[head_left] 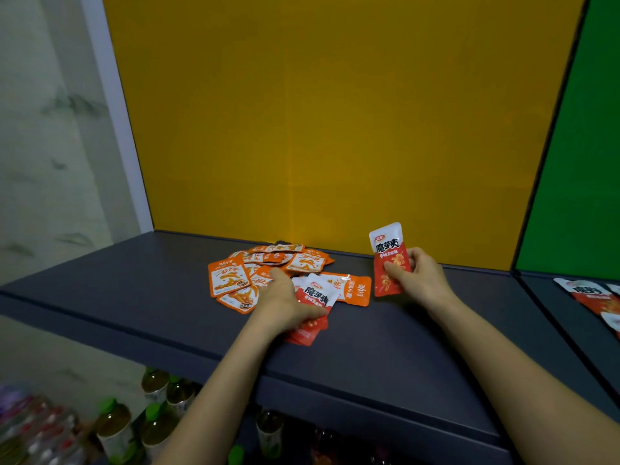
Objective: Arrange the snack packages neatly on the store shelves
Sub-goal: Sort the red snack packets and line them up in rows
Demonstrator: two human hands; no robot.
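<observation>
1. Pinched between the thumb and fingers of the right hand [419, 276] is one red-and-white packet [389, 260], held upright just above the shelf, near the back panel.
2. A small stack of red-and-white packets [313, 305] is pressed down under the left hand [285, 302], fingers curled over it and thumb closed on its lower edge; two or three packets can be made out, and the exact number cannot be told.
3. A loose pile of orange-and-white packets [268, 273] is spread flat just behind and beside the left hand, overlapping at mixed angles; roughly nine or ten are seen, one of them [352, 288] lying sideways between the two hands.
4. All of these are carried on a dark grey shelf [134, 290] with a thick front edge, backed by a yellow panel [318, 112].
5. To the right, a green panel [583, 146] is seen behind a neighbouring shelf section, where more red-and-white packets [590, 297] lie, at least two.
6. A pale patterned wall [43, 146] is seen on the left.
7. Below the shelf, about six green-capped bottles [114, 424] of brown drink are stood together.
</observation>
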